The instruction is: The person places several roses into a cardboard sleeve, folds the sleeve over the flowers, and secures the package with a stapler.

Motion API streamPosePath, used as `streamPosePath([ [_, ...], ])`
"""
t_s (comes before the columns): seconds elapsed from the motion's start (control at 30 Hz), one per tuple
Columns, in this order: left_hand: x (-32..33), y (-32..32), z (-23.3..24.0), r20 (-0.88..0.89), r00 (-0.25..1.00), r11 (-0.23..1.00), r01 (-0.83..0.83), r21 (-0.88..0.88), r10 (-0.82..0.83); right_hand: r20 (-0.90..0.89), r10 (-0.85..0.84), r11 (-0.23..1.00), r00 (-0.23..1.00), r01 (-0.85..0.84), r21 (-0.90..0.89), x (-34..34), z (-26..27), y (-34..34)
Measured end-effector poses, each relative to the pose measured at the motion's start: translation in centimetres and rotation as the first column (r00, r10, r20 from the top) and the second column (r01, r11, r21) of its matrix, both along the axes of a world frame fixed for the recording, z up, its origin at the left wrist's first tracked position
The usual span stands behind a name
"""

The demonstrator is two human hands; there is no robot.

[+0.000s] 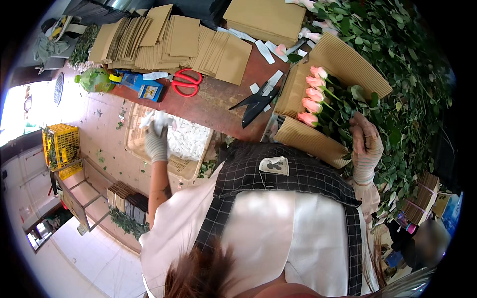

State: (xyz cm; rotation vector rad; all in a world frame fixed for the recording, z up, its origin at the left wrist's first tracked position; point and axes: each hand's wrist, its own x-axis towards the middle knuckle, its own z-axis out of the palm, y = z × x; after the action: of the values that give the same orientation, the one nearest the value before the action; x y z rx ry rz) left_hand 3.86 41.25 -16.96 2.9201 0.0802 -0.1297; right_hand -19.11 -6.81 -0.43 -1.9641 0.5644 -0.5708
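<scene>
My left hand, in a striped glove, grips some white bud nets, blurred, above a beige plastic basket. A heap of similar white nets fills that basket. On my right, several pink roses lie in a row on corrugated cardboard, heads to the left. My right hand, also gloved, is at their leafy stems; whether its fingers close on any stem is hidden. Black-handled pruning shears lie left of the roses.
Red-handled scissors, a blue box and a green bottle stand or lie along the red table. Stacked cardboard sheets line its far side. A large leafy rose pile covers the right. Another person is at lower right.
</scene>
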Motion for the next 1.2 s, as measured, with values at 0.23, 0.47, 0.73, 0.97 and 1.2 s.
streamPosePath([
  [0.23,1.5,-9.9,7.1,0.301,0.852,0.846,0.495,-0.199,-0.428,0.184,0.017,0.973,0.983,-0.059,0.223,0.7,1.5,0.8],
  [0.47,4.0,-29.6,3.1,0.088,0.811,0.808,0.554,0.201,-0.578,0.049,0.07,0.879,0.996,-0.039,-0.476,-0.3,3.9,1.1],
  [0.73,6.5,-28.7,2.7,0.026,0.809,0.791,0.566,0.232,-0.587,-0.186,-0.142,0.881,0.972,0.038,-0.471,0.2,3.6,0.4],
  [0.97,4.1,-30.0,10.0,0.439,0.557,0.498,0.83,-0.253,-0.705,-0.699,0.032,0.775,0.714,-0.459,-0.433,7.9,2.5,0.1],
  [1.2,2.1,-35.7,11.8,0.304,0.075,-0.057,0.913,-0.404,-0.95,-0.79,0.1,0.632,0.604,-0.652,-0.419,9.2,0.2,-0.3],
])
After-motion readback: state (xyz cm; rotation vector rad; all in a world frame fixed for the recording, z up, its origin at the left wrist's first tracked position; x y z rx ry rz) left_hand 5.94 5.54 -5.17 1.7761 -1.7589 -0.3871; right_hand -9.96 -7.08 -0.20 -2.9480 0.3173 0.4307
